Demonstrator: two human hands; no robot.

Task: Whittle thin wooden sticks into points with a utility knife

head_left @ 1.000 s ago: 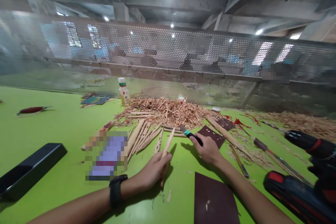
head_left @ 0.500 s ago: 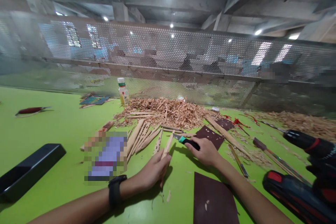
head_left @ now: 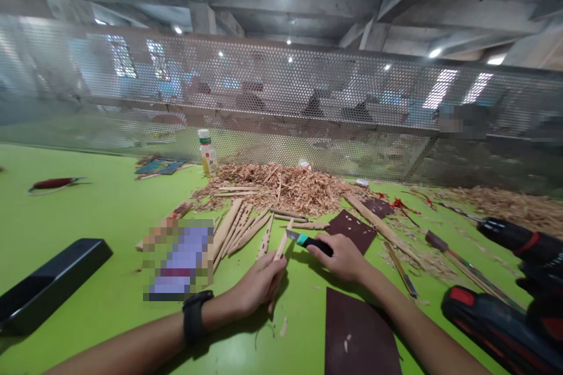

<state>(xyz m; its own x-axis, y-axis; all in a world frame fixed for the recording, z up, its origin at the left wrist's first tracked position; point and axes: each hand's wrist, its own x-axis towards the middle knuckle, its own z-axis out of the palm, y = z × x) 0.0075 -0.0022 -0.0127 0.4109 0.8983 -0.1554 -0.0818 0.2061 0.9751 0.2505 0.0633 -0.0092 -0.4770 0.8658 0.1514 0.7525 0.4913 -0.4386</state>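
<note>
My left hand (head_left: 259, 284) is closed around a pale wooden stick (head_left: 281, 244) that points up and away from me over the green table (head_left: 88, 217). A black watch sits on that wrist. My right hand (head_left: 343, 258) grips a utility knife (head_left: 308, 240) with a black and teal handle. Its blade tip touches the stick near the upper end. Several more carved sticks (head_left: 240, 228) lie in a fan just left of the held one.
A heap of wood shavings (head_left: 281, 187) lies behind the sticks, with a small bottle (head_left: 207, 153) beside it. Dark sandpaper sheets (head_left: 358, 334) lie near my right arm. A cordless drill (head_left: 514, 287) sits at right, a black box (head_left: 48, 284) at left. A perforated metal screen (head_left: 281, 105) bounds the table's far edge.
My right hand has brought the knife leftward, from beside the sandpaper to the stick, so the blade now meets the wood. My left hand has stayed in place with the stick.
</note>
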